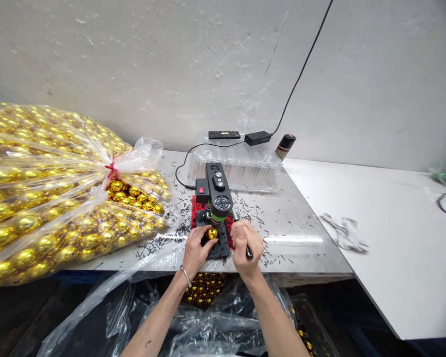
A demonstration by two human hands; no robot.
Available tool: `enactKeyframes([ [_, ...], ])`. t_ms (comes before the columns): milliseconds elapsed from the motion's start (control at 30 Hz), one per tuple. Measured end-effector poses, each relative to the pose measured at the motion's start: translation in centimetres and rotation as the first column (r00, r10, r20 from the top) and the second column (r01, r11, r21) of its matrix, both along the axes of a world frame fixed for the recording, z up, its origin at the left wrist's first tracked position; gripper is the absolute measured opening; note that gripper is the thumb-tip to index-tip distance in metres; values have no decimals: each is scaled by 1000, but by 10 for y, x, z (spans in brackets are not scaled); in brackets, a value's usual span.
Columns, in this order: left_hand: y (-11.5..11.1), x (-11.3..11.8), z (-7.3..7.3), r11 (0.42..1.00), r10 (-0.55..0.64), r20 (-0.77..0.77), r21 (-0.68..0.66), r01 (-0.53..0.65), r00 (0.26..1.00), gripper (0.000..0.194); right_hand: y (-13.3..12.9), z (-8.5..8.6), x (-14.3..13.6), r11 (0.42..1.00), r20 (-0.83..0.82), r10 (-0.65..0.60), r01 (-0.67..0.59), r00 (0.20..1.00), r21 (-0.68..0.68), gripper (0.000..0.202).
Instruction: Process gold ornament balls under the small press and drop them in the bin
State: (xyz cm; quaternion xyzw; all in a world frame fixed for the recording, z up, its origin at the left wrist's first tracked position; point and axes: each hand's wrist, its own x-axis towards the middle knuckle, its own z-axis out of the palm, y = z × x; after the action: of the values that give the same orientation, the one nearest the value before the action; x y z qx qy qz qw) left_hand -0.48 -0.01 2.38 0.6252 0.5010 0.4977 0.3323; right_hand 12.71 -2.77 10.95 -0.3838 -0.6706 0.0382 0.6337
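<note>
A black bench-top press machine (218,191) with a green ring and a red switch stands on a red mat (197,204) at the middle of the table. Under its head, on the black base plate (219,249), sits a shiny gold ball (212,232). My left hand (197,246) closes its thumb and fingers around the ball's near left side. My right hand (247,244) is wrapped round the machine's lever handle (249,253), whose black end pokes out below the fist.
A large clear bag of gold balls (52,198), tied with a red string, fills the left side. Clear plastic trays (238,166) carry a power adapter (258,138). Black scraps litter the metal tabletop. Gloves (345,233) lie right. More gold balls (204,289) sit in plastic below the table edge.
</note>
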Motion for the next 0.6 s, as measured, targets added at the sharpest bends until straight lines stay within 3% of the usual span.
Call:
enactKeyframes([
  [67, -19, -7, 3, 999, 8, -16, 32, -7, 1000, 32, -1, 14, 0, 999, -3, 2, -3, 1000, -43, 30],
  [133, -49, -16, -2, 997, -66, -50, 46, 68, 997, 35, -2, 19, 0, 999, -3, 3, -4, 1000, -46, 30],
  [233, -98, -25, -24, 970, -240, -153, 8, 244, 959, 39, -4, 12, -1, 1000, -5, 1, -2, 1000, -29, 28],
  [333, -116, -30, -43, 962, -263, -259, -4, 271, 929, 50, -5, 1, -1, 1000, -10, 16, -16, 1000, -11, 28],
  [433, -86, -45, -31, 983, -159, -211, 52, 174, 965, 39, -3, -5, 0, 1000, -7, 25, -25, 1000, -4, 29],
  [533, -26, -73, 5, 985, 137, -63, 117, -129, 989, 18, -2, -5, 1, 1000, -6, 29, -29, 1000, 1, 29],
  [600, 17, -92, 28, 954, 291, -112, 102, -281, 950, 17, -3, -5, 0, 1000, -11, 31, -31, 999, 4, 29],
])
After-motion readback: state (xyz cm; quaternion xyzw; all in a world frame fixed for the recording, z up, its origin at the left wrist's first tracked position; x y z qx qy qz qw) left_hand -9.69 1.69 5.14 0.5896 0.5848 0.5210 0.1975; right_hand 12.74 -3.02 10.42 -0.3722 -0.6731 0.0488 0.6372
